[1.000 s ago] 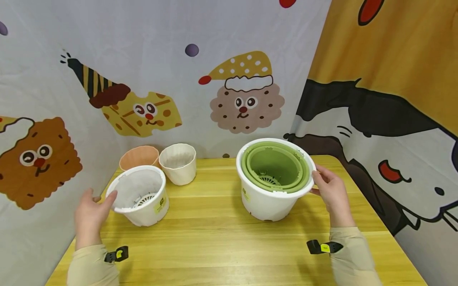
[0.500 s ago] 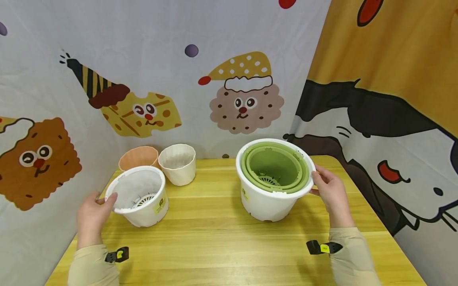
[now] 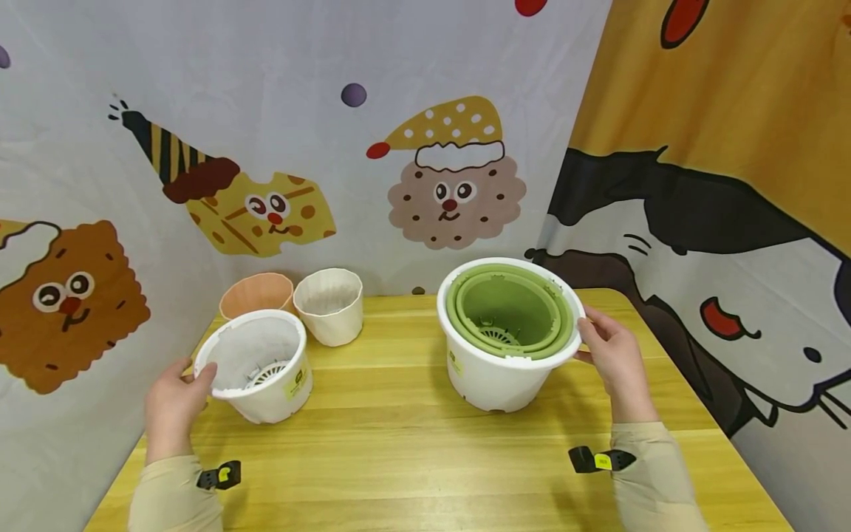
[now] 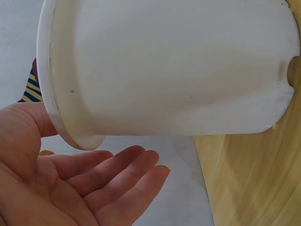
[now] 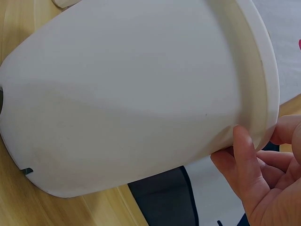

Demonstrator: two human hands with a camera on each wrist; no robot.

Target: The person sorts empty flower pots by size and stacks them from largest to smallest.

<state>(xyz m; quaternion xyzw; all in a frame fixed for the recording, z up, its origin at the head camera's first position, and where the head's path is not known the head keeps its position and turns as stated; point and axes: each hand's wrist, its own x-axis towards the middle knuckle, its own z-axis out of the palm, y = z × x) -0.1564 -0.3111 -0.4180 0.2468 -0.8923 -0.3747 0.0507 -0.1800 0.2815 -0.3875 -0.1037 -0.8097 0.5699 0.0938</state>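
Observation:
On the left of the head view stands a white flowerpot (image 3: 269, 399) with a slotted bottom and a yellow label. My left hand (image 3: 174, 406) holds its near-left rim; in the left wrist view the thumb goes behind the rim (image 4: 49, 75) while the other fingers (image 4: 127, 176) lie loosely extended outside the wall. A larger white flowerpot (image 3: 495, 384) stands at the right, with green flowerpots (image 3: 515, 307) nested inside. My right hand (image 3: 618, 362) pinches its right rim. The right wrist view shows fingertips (image 5: 242, 136) against the outer wall just below that rim.
Behind the left white flowerpot stand a peach pot (image 3: 255, 292) and a cream ribbed pot (image 3: 335, 318). Everything stands on a wood-grain table (image 3: 372, 443). A printed cloth (image 3: 286, 96) hangs close behind and along the left, and another patterned cloth (image 3: 751, 170) hangs at the right.
My left hand has shifted slightly right and its fingers have drawn in at the left flowerpot's rim. The right hand keeps its hold, and the flowerpots stay in place.

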